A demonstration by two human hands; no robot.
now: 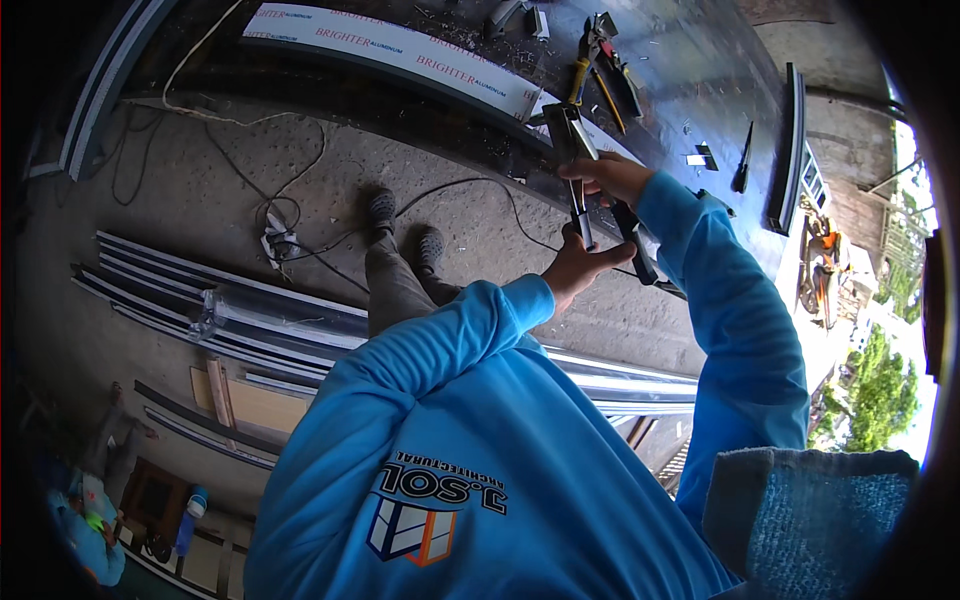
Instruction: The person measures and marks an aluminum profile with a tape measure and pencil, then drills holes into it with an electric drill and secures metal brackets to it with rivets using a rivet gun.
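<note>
My left hand (572, 272) is closed around the lower end of a dark, shiny metal profile piece (577, 205), its thumb stretched to the right. Higher up, my right hand (618, 178) grips the same piece, fingers bent around it. The piece stands at a slant beside the bench edge, and its upper end overlaps the bench. A second dark bar (640, 255) hangs below my right hand; whether it is joined to the piece is hidden. Just beyond lie yellow-and-black pliers (582, 75), a yellow pencil (608, 102) and a dark-handled tool (627, 88).
A dark workbench (700, 50) carries a long film-wrapped profile (390, 52), small metal offcuts (702, 158) and a black pointed tool (742, 160). Cables (470, 182) cross the floor by my feet. Long aluminium profiles (240, 320) lie behind me. Another person (90, 530) is at lower left.
</note>
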